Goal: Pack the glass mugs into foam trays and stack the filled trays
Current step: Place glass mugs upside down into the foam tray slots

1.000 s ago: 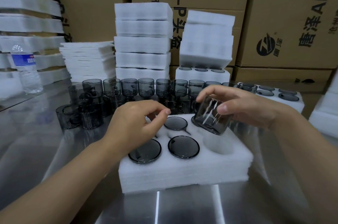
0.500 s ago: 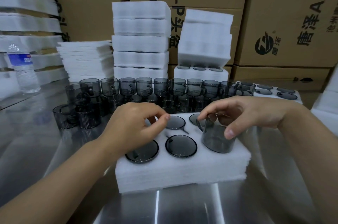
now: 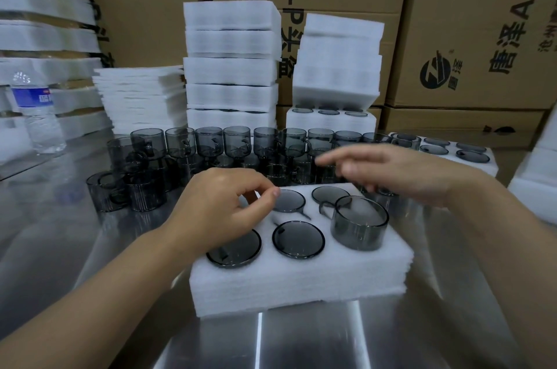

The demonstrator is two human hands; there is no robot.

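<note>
Head view.
A: Any writing legible?
B: Cartons (image 3: pixel 482 22) behind: "4.0-P" running downward, "AH4" and "唐泽" set sideways. Bottle (image 3: pixel 37 115) label too blurred.
A: Mug?
B: Grey glass mug (image 3: pixel 358 222) upright, mouth up, in the foam tray's (image 3: pixel 301 284) near-right pocket, standing proud of it. Handle points left-rear.
A: Hands?
B: Left hand (image 3: pixel 223 212) curled, thumb tip to forefinger, nothing seen held, over the tray's rear-left. Right hand (image 3: pixel 401 173) spread, empty, blurred, above loose mugs (image 3: pixel 208 142) on the surface (image 3: pixel 90 248).

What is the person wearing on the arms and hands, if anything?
Nothing that shows. The left hand and right hand are bare: no gloves, rings, watch or bracelet. Both forearms are uncovered to the frame edge, no sleeve in view. The right hand is blurred, so small details there are unclear.
</note>
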